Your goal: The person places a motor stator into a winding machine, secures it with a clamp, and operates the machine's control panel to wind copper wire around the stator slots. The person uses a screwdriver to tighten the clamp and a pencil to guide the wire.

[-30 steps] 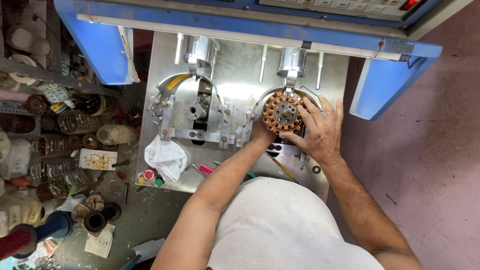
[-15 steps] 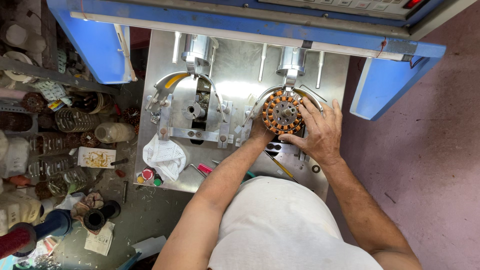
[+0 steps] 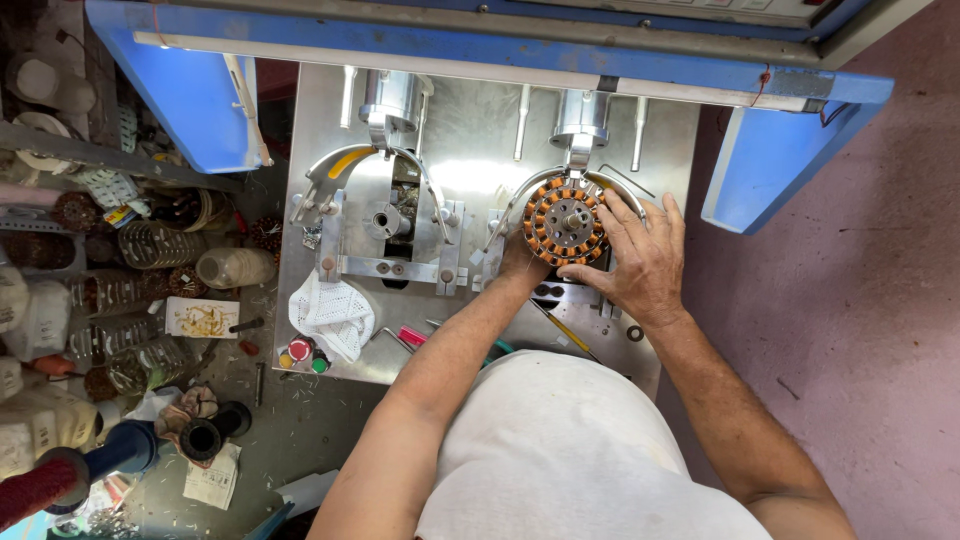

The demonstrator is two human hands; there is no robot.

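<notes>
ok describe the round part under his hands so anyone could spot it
On the steel plate below the blue frame are two fixtures. The stator sits in the right one, between both hands. It alone is a ring of orange and copper coils.

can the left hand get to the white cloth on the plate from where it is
Probably yes. The left hand rests at the lower left edge of the stator, and the white cloth lies uncovered on the metal plate to its left, with only a low fixture beside the path.
</notes>
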